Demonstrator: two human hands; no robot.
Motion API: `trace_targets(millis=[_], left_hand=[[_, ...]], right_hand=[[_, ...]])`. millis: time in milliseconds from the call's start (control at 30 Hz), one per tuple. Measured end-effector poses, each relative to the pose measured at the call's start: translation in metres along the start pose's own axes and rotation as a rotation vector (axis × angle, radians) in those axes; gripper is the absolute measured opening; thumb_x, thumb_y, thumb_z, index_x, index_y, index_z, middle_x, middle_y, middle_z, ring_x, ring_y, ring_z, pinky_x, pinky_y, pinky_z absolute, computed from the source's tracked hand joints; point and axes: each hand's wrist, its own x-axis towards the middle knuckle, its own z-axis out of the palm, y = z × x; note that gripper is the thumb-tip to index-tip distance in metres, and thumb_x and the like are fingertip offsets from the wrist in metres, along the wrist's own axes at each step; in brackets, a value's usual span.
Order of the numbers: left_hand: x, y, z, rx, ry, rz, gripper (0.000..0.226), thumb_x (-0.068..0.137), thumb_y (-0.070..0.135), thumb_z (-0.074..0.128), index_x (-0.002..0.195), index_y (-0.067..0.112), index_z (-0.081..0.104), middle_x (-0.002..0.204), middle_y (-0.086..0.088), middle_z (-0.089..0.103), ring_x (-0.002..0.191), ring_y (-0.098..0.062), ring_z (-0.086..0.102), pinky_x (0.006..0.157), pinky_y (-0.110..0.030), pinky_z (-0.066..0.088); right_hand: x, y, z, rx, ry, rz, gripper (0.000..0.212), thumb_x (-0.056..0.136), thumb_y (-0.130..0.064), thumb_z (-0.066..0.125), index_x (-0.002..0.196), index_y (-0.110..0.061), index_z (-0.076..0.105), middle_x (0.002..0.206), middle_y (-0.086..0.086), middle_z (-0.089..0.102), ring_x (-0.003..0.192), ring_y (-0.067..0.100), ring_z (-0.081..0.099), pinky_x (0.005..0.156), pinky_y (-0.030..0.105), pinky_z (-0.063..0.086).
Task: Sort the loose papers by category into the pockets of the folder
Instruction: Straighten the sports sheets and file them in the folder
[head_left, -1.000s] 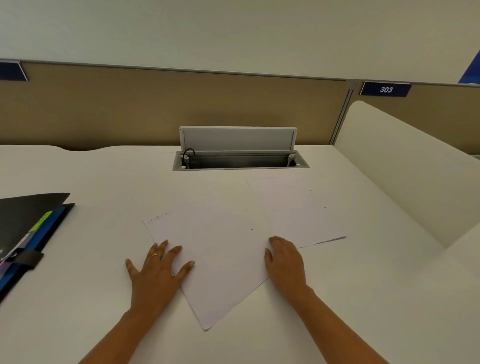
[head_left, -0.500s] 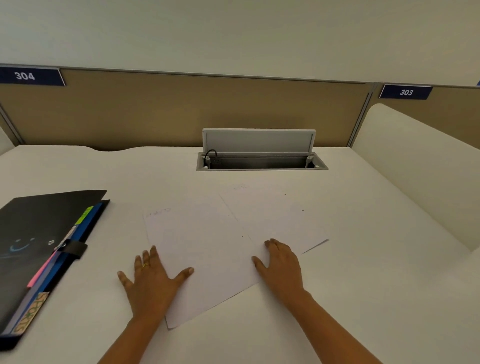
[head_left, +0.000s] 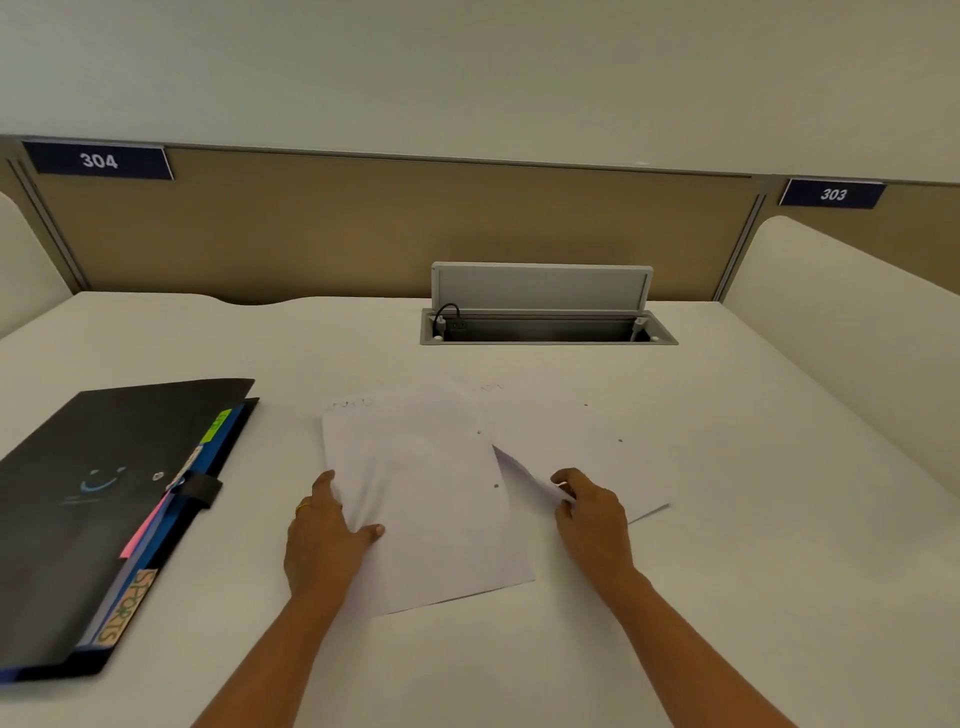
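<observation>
A white sheet of paper (head_left: 421, 493) lies in the middle of the white desk. My left hand (head_left: 324, 540) holds its left edge, thumb on top and fingers at the edge. A second sheet (head_left: 587, 441) lies partly under it to the right. My right hand (head_left: 592, 512) pinches the lifted edge of paper between the two sheets. A black expanding folder (head_left: 98, 499) lies shut at the left, with coloured tabs along its right side, one reading SPORTS (head_left: 124, 605), and a black elastic strap.
An open grey cable box (head_left: 545, 312) is sunk into the desk at the back. Tan partition panels with plates 304 (head_left: 98, 160) and 303 (head_left: 832, 194) close off the rear. A cream side divider (head_left: 852, 332) rises at the right.
The view has swung left, bringing the folder fully in. Both hands went from lying flat on the sheets to taking hold of paper edges; the left sheet has turned more upright.
</observation>
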Motion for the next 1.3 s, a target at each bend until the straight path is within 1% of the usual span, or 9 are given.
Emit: trace_targets(millis=[100, 300, 567, 667, 767, 900, 1033, 1200, 1300], left_hand=[[0.0, -0.002, -0.005, -0.106, 0.003, -0.009, 0.092, 0.069, 0.013, 0.08, 0.143, 0.014, 0.026, 0.128, -0.021, 0.052, 0.119, -0.034, 0.047, 0.094, -0.043, 0.041], [0.005, -0.011, -0.019, -0.23, -0.006, -0.048, 0.095, 0.065, -0.002, 0.079, 0.143, 0.012, 0.026, 0.131, -0.023, 0.047, 0.122, -0.036, 0.043, 0.1, -0.047, 0.036], [0.009, 0.009, -0.069, -0.234, 0.131, 0.032, 0.079, 0.066, -0.008, 0.075, 0.135, 0.007, 0.04, 0.126, -0.024, 0.052, 0.114, -0.038, 0.05, 0.096, -0.049, 0.042], [0.001, 0.037, -0.087, -0.058, 0.27, 0.223, 0.065, 0.075, -0.012, 0.064, 0.133, 0.01, 0.044, 0.123, -0.02, 0.055, 0.108, -0.032, 0.054, 0.091, -0.044, 0.047], [-0.017, 0.069, -0.092, 0.227, 0.346, 0.347, 0.055, 0.085, -0.007, 0.047, 0.131, 0.023, 0.047, 0.114, -0.012, 0.061, 0.084, -0.023, 0.054, 0.066, -0.032, 0.041], [-0.037, 0.101, -0.069, 0.401, 0.256, 0.497, 0.052, 0.086, -0.001, 0.038, 0.126, 0.029, 0.052, 0.116, -0.003, 0.064, 0.096, -0.029, 0.063, 0.075, -0.033, 0.048], [-0.054, 0.115, -0.021, 0.387, 0.246, 0.781, 0.035, 0.075, 0.007, 0.042, 0.084, 0.022, 0.073, 0.068, 0.001, 0.07, 0.056, -0.018, 0.067, 0.046, -0.027, 0.049], [-0.058, 0.1, 0.026, 0.319, -0.361, 0.563, 0.047, 0.095, 0.038, 0.044, 0.139, 0.023, 0.036, 0.135, -0.002, 0.05, 0.121, -0.022, 0.05, 0.098, -0.035, 0.041], [-0.039, 0.081, 0.021, 0.124, -0.281, 0.47, 0.038, 0.091, 0.038, 0.051, 0.127, 0.025, 0.053, 0.126, 0.0, 0.06, 0.11, -0.017, 0.058, 0.094, -0.029, 0.044]], right_hand=[[0.003, -0.021, -0.015, 0.443, 0.13, 0.128, 0.019, 0.086, -0.001, 0.056, 0.101, -0.01, 0.063, 0.087, 0.002, 0.065, 0.079, 0.017, 0.061, 0.063, 0.005, 0.043], [0.018, -0.03, -0.041, 1.302, 0.326, 0.633, 0.025, 0.087, 0.0, 0.056, 0.109, -0.011, 0.053, 0.093, 0.003, 0.06, 0.08, 0.015, 0.058, 0.068, 0.028, 0.05], [-0.001, 0.005, -0.027, 0.56, 0.273, 0.657, 0.038, 0.086, -0.002, 0.057, 0.122, -0.004, 0.049, 0.121, 0.017, 0.057, 0.093, 0.024, 0.053, 0.079, 0.031, 0.044], [-0.005, 0.005, -0.024, 0.488, 0.245, 0.574, 0.041, 0.084, 0.0, 0.057, 0.124, -0.005, 0.048, 0.121, 0.017, 0.057, 0.096, 0.028, 0.054, 0.076, 0.029, 0.043], [-0.006, 0.002, -0.023, 0.469, 0.228, 0.532, 0.044, 0.082, 0.003, 0.056, 0.125, -0.006, 0.047, 0.12, 0.016, 0.056, 0.091, 0.022, 0.049, 0.076, 0.028, 0.041], [-0.008, 0.005, -0.024, 0.454, 0.214, 0.521, 0.047, 0.083, 0.001, 0.054, 0.128, -0.006, 0.046, 0.124, 0.016, 0.055, 0.101, 0.027, 0.052, 0.085, 0.032, 0.043], [-0.008, 0.008, -0.026, 0.456, 0.2, 0.531, 0.044, 0.087, -0.001, 0.049, 0.13, -0.008, 0.045, 0.128, 0.016, 0.053, 0.113, 0.03, 0.051, 0.087, 0.032, 0.041], [-0.009, 0.013, -0.03, 0.507, 0.155, 0.542, 0.04, 0.091, -0.004, 0.043, 0.13, -0.008, 0.047, 0.125, 0.014, 0.055, 0.099, 0.024, 0.05, 0.081, 0.03, 0.041], [-0.009, 0.018, -0.034, 0.512, 0.123, 0.564, 0.042, 0.088, -0.001, 0.044, 0.128, -0.01, 0.05, 0.121, 0.013, 0.058, 0.099, 0.027, 0.055, 0.077, 0.03, 0.04]])
